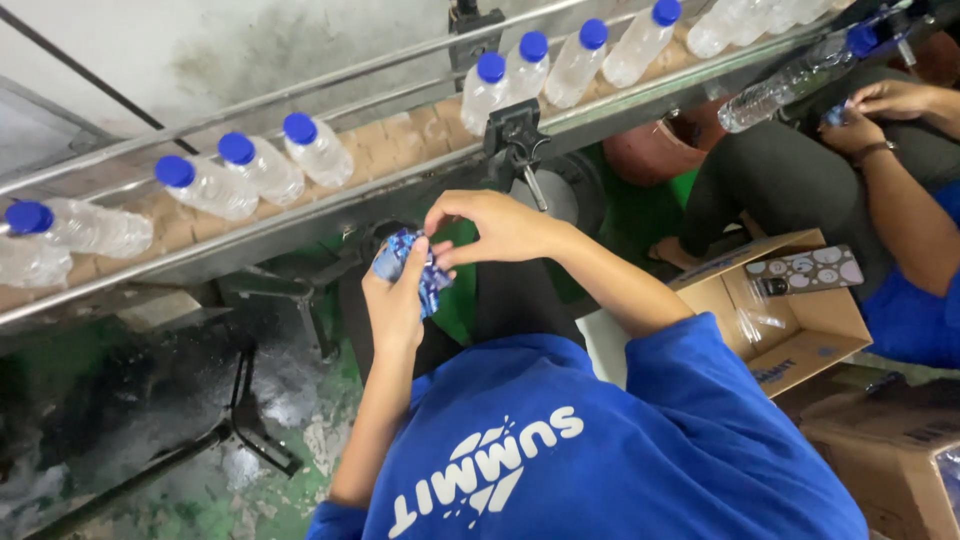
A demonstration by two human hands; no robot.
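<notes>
Nearest the camera, a blue shirt (600, 450) fills the lower middle of the view. From it the person's two bare arms reach up toward twelve o'clock. The left hand (397, 295) is closed around a small bundle of blue patterned labels (415, 265), which stands up out of the fist at about one o'clock from the palm. The right hand (497, 225) comes in from three o'clock; its thumb and forefinger are pinched together on the top edge of the bundle, so the labels sit between the two hands, gripped low by the left and nipped high by the right.

At four o'clock from the hands an open cardboard box (800, 330) rests on the floor, with a flat dark packet lying across its top. Beyond it, at two o'clock, a co-worker in a blue sleeve handles a clear bottle (775, 95) with both hands.

Farther off, a metal conveyor (330, 205) runs from nine o'clock up to one o'clock. Clear plastic bottles with blue caps (265, 165) lie tilted along it in a line, some touching, others apart. A black bracket (515, 140) clamps its near rail just above the right hand.
</notes>
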